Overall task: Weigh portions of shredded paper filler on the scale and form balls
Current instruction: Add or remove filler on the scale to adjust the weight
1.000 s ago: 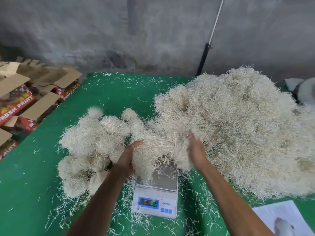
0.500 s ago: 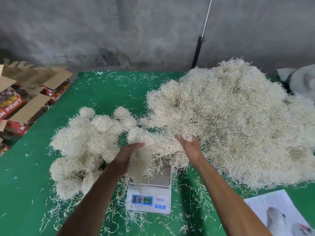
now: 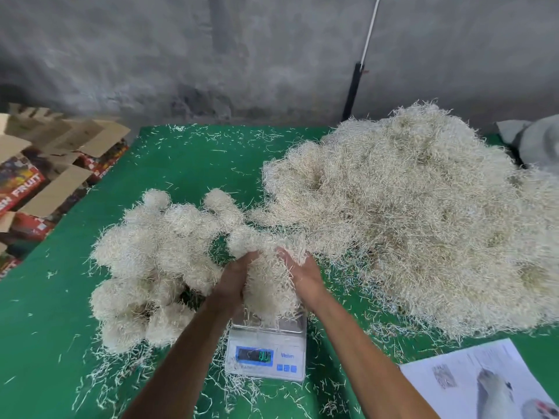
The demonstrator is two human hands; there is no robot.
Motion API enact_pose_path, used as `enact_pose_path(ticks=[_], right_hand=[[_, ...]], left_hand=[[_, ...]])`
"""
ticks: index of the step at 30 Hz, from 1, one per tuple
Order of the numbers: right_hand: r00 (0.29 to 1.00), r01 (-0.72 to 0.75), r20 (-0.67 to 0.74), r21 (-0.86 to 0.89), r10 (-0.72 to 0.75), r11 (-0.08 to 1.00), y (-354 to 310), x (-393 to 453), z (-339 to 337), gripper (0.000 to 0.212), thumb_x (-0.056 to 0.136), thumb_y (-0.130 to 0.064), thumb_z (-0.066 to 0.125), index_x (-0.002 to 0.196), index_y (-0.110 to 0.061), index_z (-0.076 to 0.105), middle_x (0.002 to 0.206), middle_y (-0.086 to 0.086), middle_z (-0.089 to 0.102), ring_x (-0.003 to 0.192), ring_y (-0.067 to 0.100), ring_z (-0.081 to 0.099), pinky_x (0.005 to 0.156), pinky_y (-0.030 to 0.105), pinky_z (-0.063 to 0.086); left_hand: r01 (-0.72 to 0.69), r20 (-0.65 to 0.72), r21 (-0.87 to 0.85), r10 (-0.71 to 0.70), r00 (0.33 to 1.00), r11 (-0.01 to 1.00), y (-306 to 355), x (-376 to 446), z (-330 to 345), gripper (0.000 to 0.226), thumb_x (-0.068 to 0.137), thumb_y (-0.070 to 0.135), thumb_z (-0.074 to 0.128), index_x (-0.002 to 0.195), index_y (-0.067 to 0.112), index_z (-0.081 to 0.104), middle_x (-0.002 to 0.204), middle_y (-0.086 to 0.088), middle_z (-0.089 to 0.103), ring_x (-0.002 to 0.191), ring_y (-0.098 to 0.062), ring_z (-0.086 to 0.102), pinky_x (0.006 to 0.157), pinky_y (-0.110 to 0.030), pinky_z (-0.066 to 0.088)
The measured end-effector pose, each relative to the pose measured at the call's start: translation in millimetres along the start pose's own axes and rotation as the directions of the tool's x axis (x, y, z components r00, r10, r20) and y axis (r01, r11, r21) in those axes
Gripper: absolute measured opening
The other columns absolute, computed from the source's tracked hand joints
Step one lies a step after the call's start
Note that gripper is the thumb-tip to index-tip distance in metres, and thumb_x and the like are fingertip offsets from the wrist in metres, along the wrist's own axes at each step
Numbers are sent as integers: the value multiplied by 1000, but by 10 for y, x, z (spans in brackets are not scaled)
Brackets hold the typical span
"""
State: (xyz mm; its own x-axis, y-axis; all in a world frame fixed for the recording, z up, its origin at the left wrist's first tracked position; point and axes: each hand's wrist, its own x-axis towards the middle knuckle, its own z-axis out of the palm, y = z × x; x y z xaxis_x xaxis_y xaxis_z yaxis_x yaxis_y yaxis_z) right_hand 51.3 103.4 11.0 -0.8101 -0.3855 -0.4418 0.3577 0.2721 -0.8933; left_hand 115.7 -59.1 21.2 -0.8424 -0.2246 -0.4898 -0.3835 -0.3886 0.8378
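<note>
A clump of pale shredded paper filler hangs between my left hand and my right hand, both pressed against its sides just above the pan of a small white digital scale. The scale's blue display is lit; its digits are too blurred to read. To the left lies a cluster of several formed filler balls. A big loose heap of the same filler covers the right half of the green table.
Open cardboard fruit boxes stand off the table's left edge. A printed paper sheet lies at the front right corner. A pole leans on the grey wall behind. Loose strands litter the cloth around the scale.
My hands have drawn a portion out of the heap's edge and closed in on it from both sides, bringing it down over the scale pan.
</note>
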Motion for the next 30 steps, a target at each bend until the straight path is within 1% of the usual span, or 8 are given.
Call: enact_pose_path(ticks=[3, 7, 15, 18, 24, 28, 29, 30], right_hand=[[993, 30, -118, 87, -19, 996, -13, 126, -261, 103, 74, -70, 79, 149, -9, 45, 110, 30, 66, 83, 27, 57, 97, 57, 57], [976, -4, -215, 82, 21, 997, -91, 182, -752, 48, 78, -58, 77, 106, -29, 51, 46, -2, 29, 38, 12, 30, 55, 26, 51], [929, 74, -370, 136, -18, 988, -182, 269, -719, 80, 102, -28, 65, 159, 3, 18, 54, -4, 32, 39, 8, 36, 56, 22, 52], [921, 149, -381, 149, -83, 978, -53, 176, -355, 85, 105, -33, 59, 164, -4, 5, 80, -4, 48, 81, 16, 71, 80, 28, 61], [952, 62, -305, 77, -36, 995, 41, 93, -401, 90, 93, -42, 72, 159, -5, 24, 46, -2, 37, 41, 12, 38, 49, 21, 41], [886, 125, -461, 134, -50, 983, -42, 176, -394, 71, 101, -33, 66, 158, -14, 28, 79, 10, 54, 88, 47, 69, 58, 35, 60], [892, 147, -445, 121, -78, 982, -21, 222, -281, 59, 101, -32, 65, 151, -19, 36, 84, 14, 58, 82, 14, 45, 61, 37, 57], [904, 139, -420, 108, -81, 984, 10, 227, -203, 62, 102, -30, 65, 154, -14, 36, 79, 15, 59, 61, 25, 55, 54, 34, 52]], left_hand=[[-33, -120, 18, 34, 992, 999, 91, -18, -198, 34, 86, 30, 71, 106, 3, 74, 104, -24, 73, 91, -42, 72, 66, -43, 62], [-35, -125, 30, 39, 991, 999, 155, -91, -492, 31, 79, 27, 75, 95, 0, 76, 97, -24, 73, 81, -38, 73, 67, -39, 60], [-94, -61, -81, 89, 994, 992, 220, -212, -468, 27, 86, 27, 66, 94, 2, 73, 84, -20, 68, 71, -33, 68, 61, -35, 58], [-109, -23, 7, 109, 994, 994, 169, -252, -286, 24, 91, 29, 61, 85, 12, 76, 81, -12, 72, 73, -30, 71, 60, -30, 58], [47, -194, -28, -51, 980, 999, 294, -237, -448, 30, 87, 45, 70, 108, 24, 66, 101, -2, 74, 81, -18, 72, 71, -36, 61], [59, -173, -57, -68, 983, 997, 107, -204, -292, 23, 95, 41, 60, 107, 22, 65, 100, -4, 73, 76, -17, 71, 61, -34, 61], [70, -147, -47, -76, 986, 996, 60, -197, -155, 26, 94, 42, 61, 109, 21, 65, 100, -4, 72, 81, -20, 70, 62, -36, 61], [73, -117, -53, -79, 990, 996, 23, -238, -89, 26, 93, 41, 63, 109, 20, 65, 101, -5, 69, 84, -22, 67, 63, -37, 60]])
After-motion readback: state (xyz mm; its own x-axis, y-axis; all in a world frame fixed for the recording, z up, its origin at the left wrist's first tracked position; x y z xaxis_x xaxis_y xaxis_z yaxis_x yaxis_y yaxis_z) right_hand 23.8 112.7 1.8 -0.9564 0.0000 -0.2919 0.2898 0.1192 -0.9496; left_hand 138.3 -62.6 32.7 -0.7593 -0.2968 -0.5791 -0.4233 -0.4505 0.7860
